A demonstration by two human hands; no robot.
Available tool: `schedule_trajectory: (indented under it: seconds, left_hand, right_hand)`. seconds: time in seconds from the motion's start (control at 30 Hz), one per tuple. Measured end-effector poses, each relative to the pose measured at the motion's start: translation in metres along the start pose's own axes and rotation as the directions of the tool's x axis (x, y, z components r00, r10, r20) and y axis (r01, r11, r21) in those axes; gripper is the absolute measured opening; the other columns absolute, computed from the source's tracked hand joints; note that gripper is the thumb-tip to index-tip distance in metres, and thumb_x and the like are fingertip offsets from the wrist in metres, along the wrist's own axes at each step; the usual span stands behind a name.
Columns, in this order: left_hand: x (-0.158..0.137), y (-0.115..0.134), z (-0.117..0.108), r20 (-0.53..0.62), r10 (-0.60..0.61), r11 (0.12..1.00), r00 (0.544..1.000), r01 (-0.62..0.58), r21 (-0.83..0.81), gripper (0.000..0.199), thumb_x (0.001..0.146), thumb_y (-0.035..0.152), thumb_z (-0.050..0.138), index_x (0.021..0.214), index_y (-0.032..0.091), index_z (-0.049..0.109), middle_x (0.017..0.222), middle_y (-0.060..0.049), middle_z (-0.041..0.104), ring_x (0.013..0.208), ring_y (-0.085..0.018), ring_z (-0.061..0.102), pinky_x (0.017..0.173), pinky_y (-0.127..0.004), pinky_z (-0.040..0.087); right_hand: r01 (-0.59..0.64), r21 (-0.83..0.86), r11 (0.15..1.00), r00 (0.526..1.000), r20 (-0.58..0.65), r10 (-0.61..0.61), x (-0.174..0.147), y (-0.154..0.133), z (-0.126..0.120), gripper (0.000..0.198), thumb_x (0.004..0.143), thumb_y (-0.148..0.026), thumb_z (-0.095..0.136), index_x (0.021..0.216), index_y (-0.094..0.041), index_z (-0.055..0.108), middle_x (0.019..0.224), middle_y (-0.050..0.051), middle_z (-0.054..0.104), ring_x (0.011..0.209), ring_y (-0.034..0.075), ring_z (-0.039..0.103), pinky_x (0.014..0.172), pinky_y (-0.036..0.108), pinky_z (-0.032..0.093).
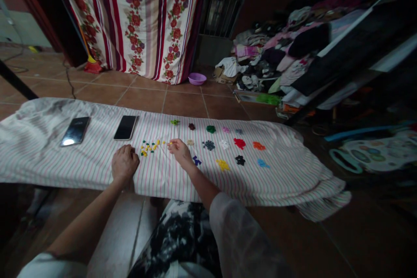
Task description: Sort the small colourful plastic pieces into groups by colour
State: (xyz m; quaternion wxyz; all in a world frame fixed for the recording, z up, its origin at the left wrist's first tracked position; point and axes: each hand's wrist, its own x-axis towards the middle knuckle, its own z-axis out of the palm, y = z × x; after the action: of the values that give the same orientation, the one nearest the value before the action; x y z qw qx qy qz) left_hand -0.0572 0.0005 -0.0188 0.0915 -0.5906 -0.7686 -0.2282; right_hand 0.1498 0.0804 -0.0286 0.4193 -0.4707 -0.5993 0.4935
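1. Yellow and green pieces [150, 148] lie scattered between the hands on the striped, cloth-covered surface [156, 178].
2. Right hand [180, 151]: fingertips together at a small yellow piece [171, 143]; whether gripped, cannot tell.
3. Left hand [125, 162]: resting beside the pieces, fingers curled; grip unclear.
4. Single-coloured piles [209, 144] sit rightward; two phones [125, 127] leftward.

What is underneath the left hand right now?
Striped cloth shows around the left hand, with a dark-screened phone beyond it and small yellow and green pieces to its right. Anything beneath the palm is covered.
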Motion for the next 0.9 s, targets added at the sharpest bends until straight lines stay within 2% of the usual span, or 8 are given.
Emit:
schedule_trajectory:
  seconds: [0.07, 0.13, 0.23, 0.33, 0.47, 0.57, 0.7, 0.9]
  left_hand:
    - [0.0, 0.001, -0.001, 0.0, -0.004, 1.0, 1.0, 0.004, -0.003, 0.021, 0.079, 0.022, 0.04, 0.092, 0.017, 0.056, 0.097, -0.013, 0.064, 0.094, -0.026, 0.057, 0.086, -0.039, 0.043]
    - [-0.001, 0.001, -0.002, 0.003, -0.008, 1.0, 1.0, 0.008, -0.012, 0.021, 0.078, 0.022, 0.04, 0.092, 0.017, 0.056, 0.097, -0.013, 0.064, 0.093, -0.026, 0.057, 0.085, -0.039, 0.043]
    - [-0.001, 0.002, -0.004, 0.007, -0.012, 1.0, 1.0, 0.012, -0.024, 0.022, 0.078, 0.022, 0.041, 0.092, 0.017, 0.057, 0.097, -0.013, 0.065, 0.093, -0.026, 0.057, 0.084, -0.04, 0.043]
    - [-0.001, 0.001, -0.005, 0.019, -0.004, 1.0, 1.0, 0.004, -0.017, 0.023, 0.077, 0.023, 0.04, 0.091, 0.016, 0.057, 0.097, -0.013, 0.065, 0.093, -0.027, 0.057, 0.084, -0.039, 0.043]
    - [-0.001, 0.001, -0.004, 0.025, -0.012, 1.0, 1.0, 0.012, 0.004, 0.024, 0.078, 0.024, 0.04, 0.092, 0.015, 0.058, 0.098, -0.015, 0.065, 0.095, -0.028, 0.058, 0.084, -0.04, 0.044]
    - [-0.001, 0.0, -0.003, 0.021, -0.008, 1.0, 1.0, 0.008, -0.004, 0.024, 0.079, 0.024, 0.04, 0.091, 0.015, 0.058, 0.098, -0.015, 0.066, 0.095, -0.029, 0.059, 0.084, -0.041, 0.044]
    - [-0.001, -0.001, -0.003, 0.015, -0.01, 1.0, 1.0, 0.011, -0.019, 0.02, 0.078, 0.023, 0.042, 0.089, 0.017, 0.058, 0.097, -0.014, 0.066, 0.095, -0.028, 0.06, 0.084, -0.041, 0.046]
    - [-0.002, 0.002, -0.006, 0.006, -0.012, 0.999, 1.0, 0.012, -0.037, 0.017, 0.077, 0.022, 0.044, 0.086, 0.018, 0.057, 0.095, -0.014, 0.066, 0.095, -0.029, 0.06, 0.083, -0.044, 0.047]
  right_hand:
    - [0.006, 0.023, 1.0, 1.0, -0.029, -0.005, -0.007, 0.001, -0.009, 0.016, 0.085, -0.025, 0.046, 0.096, -0.021, 0.056, 0.092, 0.004, 0.069, 0.077, 0.013, 0.067, 0.065, 0.025, 0.053]
    - [0.035, -0.026, 0.999, 0.997, -0.065, -0.037, -0.016, 0.001, -0.024, 0.015, 0.083, -0.028, 0.049, 0.094, -0.022, 0.057, 0.09, 0.003, 0.069, 0.077, 0.014, 0.067, 0.064, 0.025, 0.054]
    - [0.107, -0.159, 0.982, 0.98, -0.147, -0.13, -0.033, 0.001, -0.057, 0.016, 0.083, -0.032, 0.051, 0.093, -0.024, 0.06, 0.092, 0.002, 0.069, 0.081, 0.015, 0.066, 0.069, 0.028, 0.055]
    - [0.147, -0.264, 0.953, 0.944, -0.25, -0.215, -0.05, 0.001, -0.097, 0.019, 0.083, -0.033, 0.051, 0.096, -0.024, 0.062, 0.095, 0.003, 0.069, 0.087, 0.017, 0.066, 0.078, 0.03, 0.054]
    - [0.12, -0.385, 0.915, 0.885, -0.377, -0.274, -0.068, 0.003, -0.149, 0.025, 0.081, -0.034, 0.049, 0.095, -0.02, 0.065, 0.096, 0.007, 0.069, 0.086, 0.019, 0.065, 0.076, 0.031, 0.054]
    - [0.041, -0.456, 0.889, 0.875, -0.413, -0.253, -0.077, 0.011, -0.178, 0.027, 0.079, -0.035, 0.05, 0.091, -0.019, 0.068, 0.093, 0.009, 0.07, 0.083, 0.02, 0.065, 0.075, 0.033, 0.054]
    - [-0.023, -0.533, 0.846, 0.895, -0.388, -0.221, -0.081, 0.025, -0.193, 0.027, 0.077, -0.032, 0.049, 0.089, -0.02, 0.07, 0.09, 0.007, 0.071, 0.079, 0.021, 0.065, 0.078, 0.035, 0.053]
    - [0.006, -0.623, 0.782, 0.912, -0.317, -0.26, -0.078, 0.038, -0.19, 0.03, 0.076, -0.021, 0.044, 0.088, -0.02, 0.071, 0.091, 0.007, 0.071, 0.088, 0.021, 0.064, 0.086, 0.038, 0.05]
